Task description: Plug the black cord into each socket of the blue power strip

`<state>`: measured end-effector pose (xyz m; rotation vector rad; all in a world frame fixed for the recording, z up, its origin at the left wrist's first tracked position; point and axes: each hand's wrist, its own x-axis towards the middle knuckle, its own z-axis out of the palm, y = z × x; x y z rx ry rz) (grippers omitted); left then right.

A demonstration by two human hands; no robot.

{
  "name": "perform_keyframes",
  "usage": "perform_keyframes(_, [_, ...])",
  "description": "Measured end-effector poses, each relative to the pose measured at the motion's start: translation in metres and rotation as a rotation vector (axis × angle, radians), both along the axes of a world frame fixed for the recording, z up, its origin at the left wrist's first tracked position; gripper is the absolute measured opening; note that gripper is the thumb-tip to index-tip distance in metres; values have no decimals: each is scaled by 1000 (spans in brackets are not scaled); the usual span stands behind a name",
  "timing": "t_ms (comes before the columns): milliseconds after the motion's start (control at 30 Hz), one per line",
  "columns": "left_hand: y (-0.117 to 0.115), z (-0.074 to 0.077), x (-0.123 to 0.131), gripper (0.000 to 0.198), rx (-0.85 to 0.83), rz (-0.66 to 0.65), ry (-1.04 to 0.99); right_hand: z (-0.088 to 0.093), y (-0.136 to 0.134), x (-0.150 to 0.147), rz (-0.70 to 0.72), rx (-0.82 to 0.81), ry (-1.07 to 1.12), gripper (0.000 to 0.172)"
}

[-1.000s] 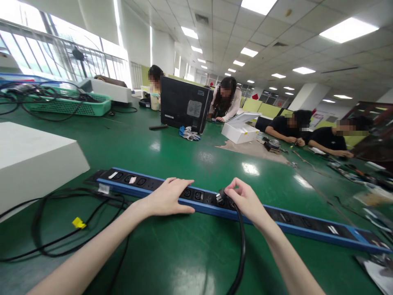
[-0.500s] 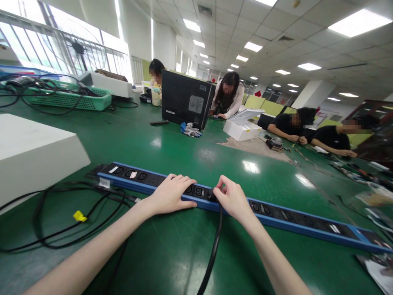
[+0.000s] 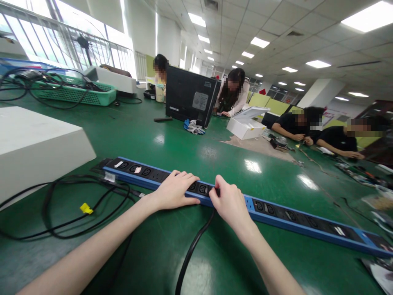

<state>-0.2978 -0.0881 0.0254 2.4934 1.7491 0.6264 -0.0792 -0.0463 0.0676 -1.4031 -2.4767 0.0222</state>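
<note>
A long blue-and-black power strip (image 3: 285,219) with several sockets lies across the green table. My left hand (image 3: 176,190) is closed over its near half, fingers on the far side and thumb along the near edge. To the right of it, my right hand (image 3: 229,200) pinches the plug of a thick black power cord (image 3: 193,246) at a socket. My fingers mostly hide the plug, so I cannot tell how deep it sits. From there the cord curves down toward me.
Left of the strip lie a looped black cable (image 3: 50,209) with a yellow tag (image 3: 86,208) and a white box (image 3: 39,151). Farther back are a green basket (image 3: 104,96), a black case (image 3: 190,96), gloves (image 3: 194,127) and an open white carton (image 3: 245,128). Several people sit beyond.
My right hand has turned slightly over the plug, and the cord's lower end has swung left. The left hand keeps its hold on the strip. The whole view has shifted a little.
</note>
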Motion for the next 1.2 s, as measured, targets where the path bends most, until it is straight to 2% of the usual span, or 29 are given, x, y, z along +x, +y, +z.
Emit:
perform_keyframes(167, [0, 0, 1, 69, -5, 4, 6, 4, 0, -1, 23, -5, -73, 6])
perform_keyframes(333, [2, 1, 1, 69, -4, -4, 6, 4, -7, -2, -4, 25, -123, 13])
perform_keyframes(600, [3, 1, -1, 69, -15, -20, 10, 5, -2, 1, 57, -46, -23, 8])
perform_keyframes(667, [3, 1, -1, 70, -15, -24, 13, 6, -3, 6, 98, -111, 65, 12])
perform_keyframes(800, [2, 1, -2, 72, -7, -21, 14, 10, 1, 18, 205, -398, 245, 23])
perform_keyframes(867, [2, 1, -3, 72, -5, -18, 8, 14, 7, 22, 242, -481, 266, 23])
perform_keyframes(1033, [2, 1, -2, 72, -1, -10, 0, 23, 10, 27, 293, -321, 128, 16])
perform_keyframes(1200, [3, 1, -2, 72, -11, -10, -6, 24, 3, 30, 247, -217, -37, 18])
